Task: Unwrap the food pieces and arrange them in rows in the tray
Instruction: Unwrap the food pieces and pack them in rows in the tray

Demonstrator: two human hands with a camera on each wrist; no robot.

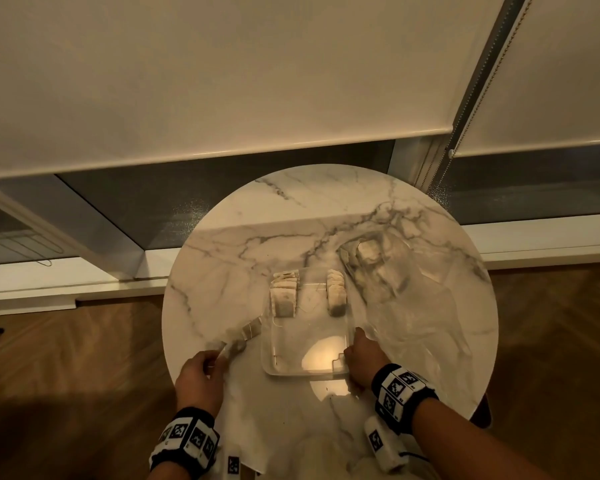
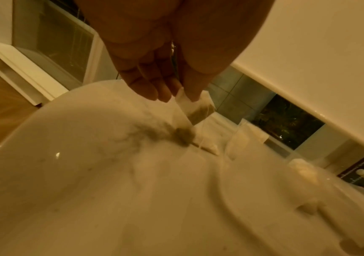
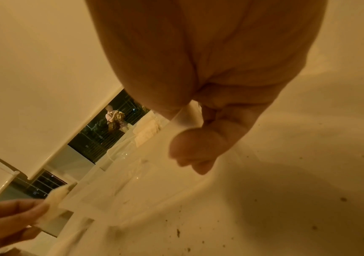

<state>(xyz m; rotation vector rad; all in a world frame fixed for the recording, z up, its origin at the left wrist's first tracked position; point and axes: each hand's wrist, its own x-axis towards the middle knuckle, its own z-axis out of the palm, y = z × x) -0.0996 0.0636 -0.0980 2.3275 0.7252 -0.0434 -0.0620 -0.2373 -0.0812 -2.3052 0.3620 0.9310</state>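
Observation:
A clear plastic tray (image 1: 291, 371) lies in the middle of a round marble table (image 1: 222, 265). Two short rows of pale food pieces stand at its far end, a left row (image 1: 284, 294) and a right row (image 1: 336, 292). My left hand (image 1: 219, 356) is left of the tray and pinches a pale, partly see-through food piece (image 1: 238, 342) between thumb and fingers (image 2: 165, 93); the piece (image 2: 196, 110) hangs down toward the tabletop. My right hand (image 1: 355, 355) grips the tray's near right rim (image 3: 183, 119), the thumb (image 3: 187, 149) curled over it.
A crumpled clear plastic wrapper (image 1: 413, 306) spreads over the table's right side, with more pale pieces (image 1: 369, 252) inside it at the back. Dark crumbs (image 3: 312, 226) dot the tabletop near my right hand. The table edge and wooden floor (image 1: 66, 358) are close by on the left.

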